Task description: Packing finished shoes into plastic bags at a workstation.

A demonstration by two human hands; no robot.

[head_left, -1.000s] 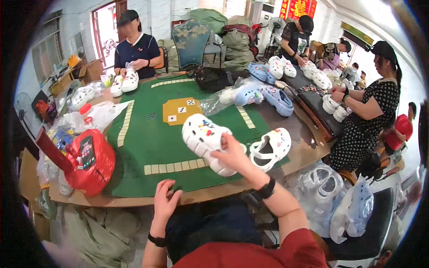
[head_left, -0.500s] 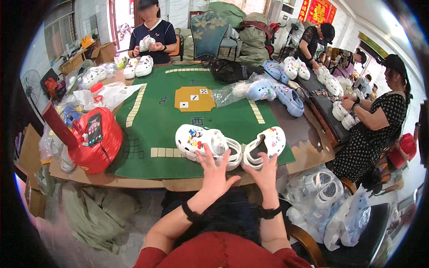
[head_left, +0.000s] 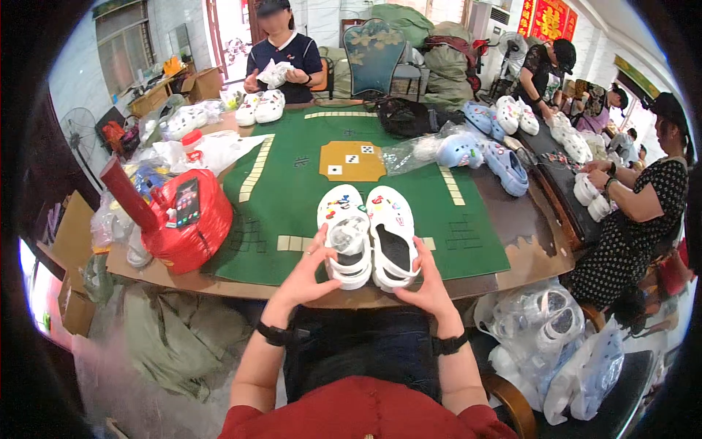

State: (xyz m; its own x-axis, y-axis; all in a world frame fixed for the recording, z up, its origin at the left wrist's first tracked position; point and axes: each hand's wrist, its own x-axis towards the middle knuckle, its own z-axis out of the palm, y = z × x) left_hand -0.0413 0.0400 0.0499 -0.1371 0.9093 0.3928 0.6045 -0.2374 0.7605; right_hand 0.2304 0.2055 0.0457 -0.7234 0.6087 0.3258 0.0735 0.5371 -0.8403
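Two white clogs stand side by side at the table's near edge, toes pointing away from me. The left clog [head_left: 338, 201] carries colourful charms, and a clear plastic bundle is tucked in its opening. Charms also dot the toe of the right clog [head_left: 390, 208], whose dark insole shows. My left hand [head_left: 301, 276] grips the left clog around its outer side and heel, thumb at the back. On the other side, my right hand [head_left: 430, 285] holds the right clog the same way. Part of the fingers is hidden behind the shoes.
The clogs rest on a green printed mat [head_left: 278, 212]. A red plastic-wrapped roll [head_left: 186, 238] with a phone [head_left: 187, 201] on it is at left. Blue clogs [head_left: 504, 168] lie at right. Bagged shoes [head_left: 548, 314] sit on a chair beside me. Other people work around the table.
The two clogs have turned from splayed to parallel and come together, nearer to me. My spread hands have closed around their sides and heels. The view has shifted slightly.
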